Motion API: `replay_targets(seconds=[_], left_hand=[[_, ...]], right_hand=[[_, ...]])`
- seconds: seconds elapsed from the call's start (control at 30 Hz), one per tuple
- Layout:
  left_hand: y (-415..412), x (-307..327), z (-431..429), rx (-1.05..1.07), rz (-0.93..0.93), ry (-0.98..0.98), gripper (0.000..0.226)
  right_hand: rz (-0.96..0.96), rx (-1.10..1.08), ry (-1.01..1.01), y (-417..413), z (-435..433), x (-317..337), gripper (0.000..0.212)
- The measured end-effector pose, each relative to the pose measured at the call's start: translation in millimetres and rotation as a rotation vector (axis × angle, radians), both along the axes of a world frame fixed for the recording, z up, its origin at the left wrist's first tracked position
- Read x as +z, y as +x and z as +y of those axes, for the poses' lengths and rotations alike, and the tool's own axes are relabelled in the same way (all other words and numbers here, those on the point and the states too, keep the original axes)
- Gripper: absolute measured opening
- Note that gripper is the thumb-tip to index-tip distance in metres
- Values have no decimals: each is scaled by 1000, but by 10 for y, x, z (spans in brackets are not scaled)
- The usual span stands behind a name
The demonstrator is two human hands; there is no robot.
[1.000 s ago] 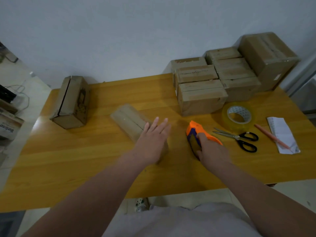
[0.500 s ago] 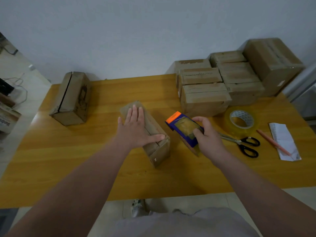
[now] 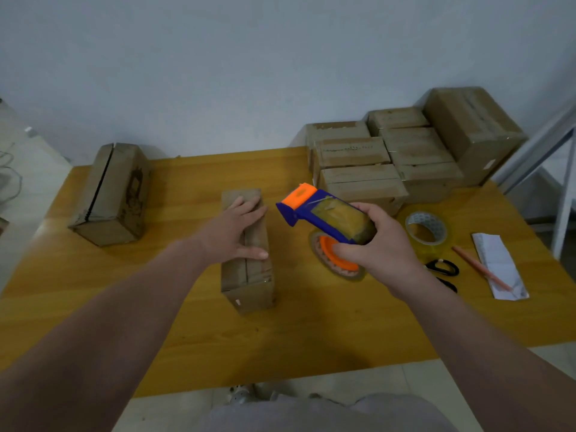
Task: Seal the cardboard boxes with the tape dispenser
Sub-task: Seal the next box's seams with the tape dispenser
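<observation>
A small cardboard box [image 3: 249,275] lies lengthwise in the middle of the wooden table [image 3: 156,322], its top seam facing up. My left hand [image 3: 233,229] rests flat on the far half of its top, fingers straight. My right hand [image 3: 374,247] grips the blue and orange tape dispenser [image 3: 324,219] and holds it in the air just right of the box, its orange front end pointing left toward the box.
A larger cardboard box [image 3: 112,194] stands at the back left. A stack of several boxes [image 3: 405,157] fills the back right. A loose tape roll [image 3: 428,229], scissors [image 3: 444,269], a pencil [image 3: 480,269] and a folded paper [image 3: 498,266] lie on the right.
My right hand has lifted the dispenser off the table and turned its front toward the box. My left hand has turned the small box square to me and pulled it nearer.
</observation>
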State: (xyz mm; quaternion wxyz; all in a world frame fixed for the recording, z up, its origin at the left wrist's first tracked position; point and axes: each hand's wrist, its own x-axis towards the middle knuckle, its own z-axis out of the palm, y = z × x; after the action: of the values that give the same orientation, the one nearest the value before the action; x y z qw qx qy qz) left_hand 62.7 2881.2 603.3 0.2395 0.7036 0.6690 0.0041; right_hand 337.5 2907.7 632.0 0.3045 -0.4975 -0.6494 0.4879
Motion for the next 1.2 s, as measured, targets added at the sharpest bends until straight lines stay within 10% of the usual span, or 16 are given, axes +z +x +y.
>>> replay_targets(seconds=[0.17,0.33,0.43,0.73,1.2], left_hand=[[107,62,-136,153,-17,302,40],[370,383,-254,1019,-1238,75,27],[393,480,-348,1044,-1443,-52,17],[408,397,-522,1149,-1201,104,11],[202,-33,-1341,1366,-972,330,16]], right_hand=[[-69,144,129,-30,27,120,62],[-76,213,249,-127,2,196,71],[-83,245,328,-154,-18,191,73],[-674,629,605,-125,-37,265,81],[-824,782,579,280,149,231,76]])
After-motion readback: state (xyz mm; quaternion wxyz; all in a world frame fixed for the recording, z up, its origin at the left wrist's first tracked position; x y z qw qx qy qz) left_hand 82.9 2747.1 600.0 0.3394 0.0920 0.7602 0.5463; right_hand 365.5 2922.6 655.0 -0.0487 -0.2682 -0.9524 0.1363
